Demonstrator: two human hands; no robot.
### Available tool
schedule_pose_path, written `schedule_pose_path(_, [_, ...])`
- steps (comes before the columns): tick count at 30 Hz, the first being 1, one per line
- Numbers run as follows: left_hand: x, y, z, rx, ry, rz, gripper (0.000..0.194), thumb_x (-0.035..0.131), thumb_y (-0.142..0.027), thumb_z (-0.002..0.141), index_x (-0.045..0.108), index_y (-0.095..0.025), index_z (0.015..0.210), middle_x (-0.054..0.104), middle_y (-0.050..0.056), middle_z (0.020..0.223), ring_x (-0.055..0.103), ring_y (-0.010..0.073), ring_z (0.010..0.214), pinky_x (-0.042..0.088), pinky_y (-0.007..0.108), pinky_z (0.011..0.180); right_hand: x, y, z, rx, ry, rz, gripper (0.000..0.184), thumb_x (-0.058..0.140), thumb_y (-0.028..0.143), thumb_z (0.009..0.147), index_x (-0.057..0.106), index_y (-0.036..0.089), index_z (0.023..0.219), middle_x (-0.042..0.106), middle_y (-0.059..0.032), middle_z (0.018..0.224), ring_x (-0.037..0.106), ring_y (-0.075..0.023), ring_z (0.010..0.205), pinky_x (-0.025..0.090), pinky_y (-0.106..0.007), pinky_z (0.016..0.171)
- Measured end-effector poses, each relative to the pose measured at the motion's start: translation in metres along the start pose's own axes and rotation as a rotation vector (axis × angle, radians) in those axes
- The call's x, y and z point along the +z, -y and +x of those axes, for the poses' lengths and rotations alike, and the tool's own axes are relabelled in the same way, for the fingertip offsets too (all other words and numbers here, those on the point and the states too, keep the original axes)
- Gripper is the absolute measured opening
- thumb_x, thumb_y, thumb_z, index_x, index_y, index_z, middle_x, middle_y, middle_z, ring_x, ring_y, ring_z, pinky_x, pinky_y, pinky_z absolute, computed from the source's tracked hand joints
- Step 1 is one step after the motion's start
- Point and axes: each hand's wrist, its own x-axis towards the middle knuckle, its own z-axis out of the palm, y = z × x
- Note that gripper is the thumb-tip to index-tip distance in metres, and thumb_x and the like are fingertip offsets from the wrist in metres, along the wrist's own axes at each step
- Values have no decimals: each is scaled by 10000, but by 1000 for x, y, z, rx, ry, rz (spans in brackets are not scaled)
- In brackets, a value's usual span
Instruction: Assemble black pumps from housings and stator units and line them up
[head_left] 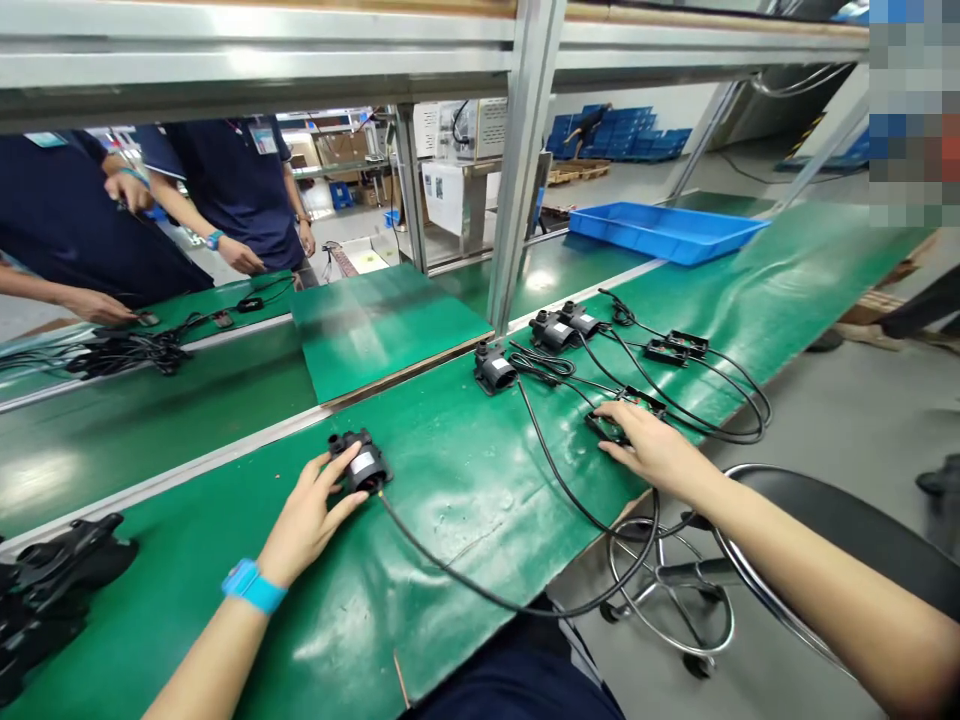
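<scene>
My left hand (306,520), with a blue wristband, grips a small black pump (361,466) on the green bench; thumb and fingers close round its body. A black cable (480,590) runs from it over the bench edge and back up to the right. My right hand (651,445) lies with fingers bent over a flat black connector plate (609,428) at that cable's other end, pressing or gripping it. Three more black pumps (495,368) (551,329) (581,318) with cables stand just beyond.
More black plates (679,347) and looped cables lie right of the pumps. A blue tray (664,230) sits far right. A metal post (517,180) rises mid-bench. Black parts (52,590) pile at the left edge. Two people stand across the bench, handling cables (120,352). A stool (817,520) is beside me.
</scene>
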Motion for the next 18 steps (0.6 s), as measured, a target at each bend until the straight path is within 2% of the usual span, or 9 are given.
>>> schedule_pose_path(4, [35,-37,64,146,61,-37,651,563,-550,965,367,-383,1563,390,101,1464,537,293,1330,509,480,1110,4,-25,-4,17,-75,-68,434,491,509,989,705,177,1168,610,-189,1324,627,-345,1200,537,-525,1006])
schedule_pose_path(7, [59,-62,105,204,96,-25,665,609,-458,963,354,-384,1572,390,107,1505,470,302,1398,470,481,1146,14,-28,-13,17,-155,-126,500,407,538,1029,734,191,1180,616,-199,1324,657,-386,1130,546,-594,927])
schedule_pose_path(10, [78,-86,139,227,102,-4,691,661,-410,941,372,-378,1567,400,114,1526,444,318,1426,418,489,1183,22,-25,-20,-12,-210,-152,504,374,529,1049,720,200,1209,619,-181,1325,663,-384,1119,552,-598,899])
schedule_pose_path(14, [96,-111,171,211,91,7,709,691,-385,924,388,-350,1565,414,132,1528,455,333,1424,374,493,1207,28,-27,-24,-43,-232,-163,467,364,498,1062,704,218,1217,613,-157,1331,662,-365,1125,543,-612,917])
schedule_pose_path(18, [107,-116,183,203,78,-26,724,699,-364,918,379,-348,1566,385,139,1556,432,339,1448,375,520,1202,27,-26,-22,-36,-233,-168,447,380,497,1058,674,220,1250,602,-159,1347,645,-364,1152,533,-611,929])
